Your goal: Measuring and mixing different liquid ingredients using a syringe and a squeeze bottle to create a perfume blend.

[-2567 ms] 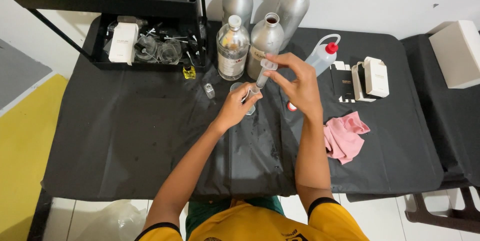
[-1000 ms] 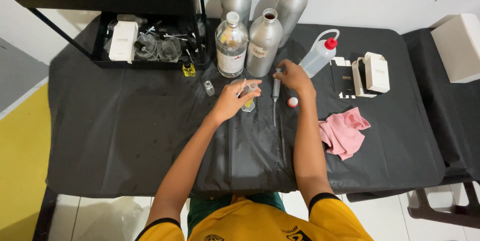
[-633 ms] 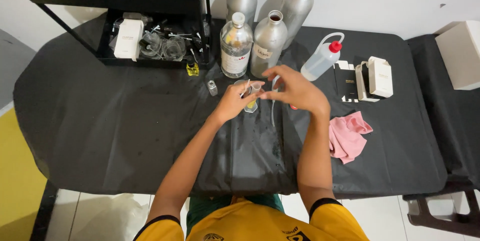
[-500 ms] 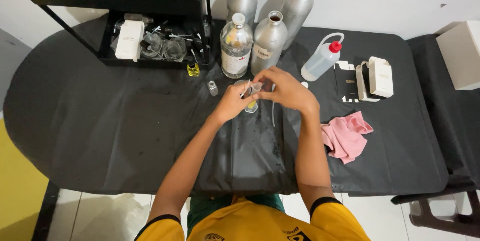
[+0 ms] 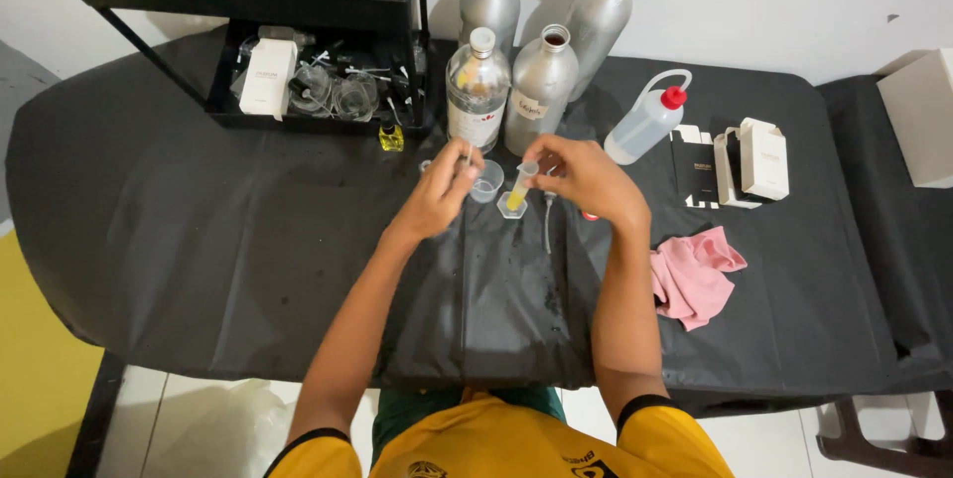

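Black cloth covers the worktop (image 5: 248, 230), with a pale wall behind. Both hands meet near its middle, just in front of three metal bottles (image 5: 541, 91) and a clear glass bottle (image 5: 476, 91). The right hand (image 5: 586, 180) pinches the top of a small measuring cylinder (image 5: 516, 190) — upright, yellow liquid at its base. The left hand (image 5: 442, 190) is closed on something thin beside a small clear beaker (image 5: 486, 180); what it is I cannot tell. A pink cloth (image 5: 690, 274) lies well to the right.

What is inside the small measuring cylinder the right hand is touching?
The measuring cylinder holds yellow liquid in its lower part; the upper part looks empty. The right hand covers its rim, so the opening is hidden.
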